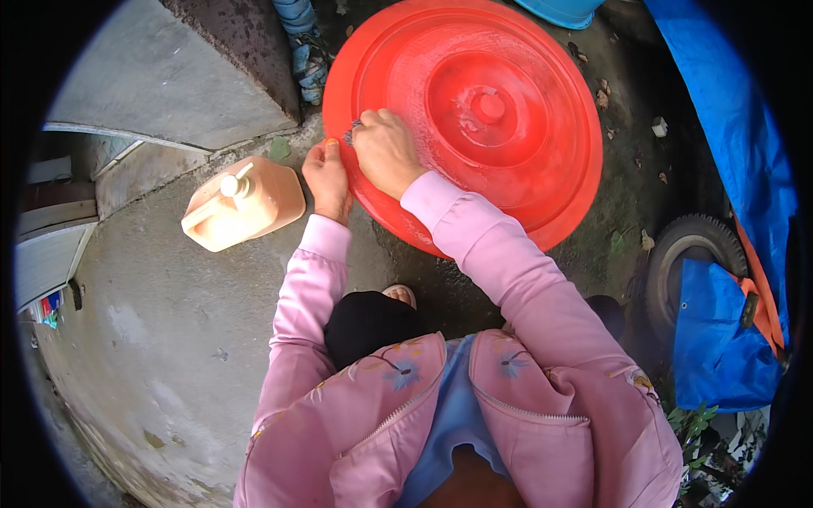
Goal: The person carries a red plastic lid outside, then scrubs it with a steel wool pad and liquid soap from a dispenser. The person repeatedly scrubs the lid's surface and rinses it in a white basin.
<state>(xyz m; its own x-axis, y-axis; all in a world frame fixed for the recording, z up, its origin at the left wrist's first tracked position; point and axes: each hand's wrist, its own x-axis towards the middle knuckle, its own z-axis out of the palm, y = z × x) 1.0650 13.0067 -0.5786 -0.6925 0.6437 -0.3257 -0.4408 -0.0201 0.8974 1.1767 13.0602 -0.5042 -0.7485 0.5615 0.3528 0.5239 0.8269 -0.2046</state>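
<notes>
A large round red plastic lid (394, 82) with a raised centre knob lies before me, its surface wet. My left hand (327, 174) grips the lid's rim on the near left side, thumb on top. Beside it, my right hand (384, 149) presses a grey scouring pad (349, 134) onto the lid near that rim; most of the pad is hidden under the fingers. To the left of my left hand, a pale orange plastic jug (279, 197) with a white pump top stands on the concrete.
A concrete wall corner (184, 70) and a blue-wrapped pipe (298, 32) are at the upper left. To the right are a rubber-tyred wheel (660, 254) and a blue tarpaulin (718, 108). Part of a blue tub (565, 11) shows at the top. The concrete floor (171, 336) is damp in places.
</notes>
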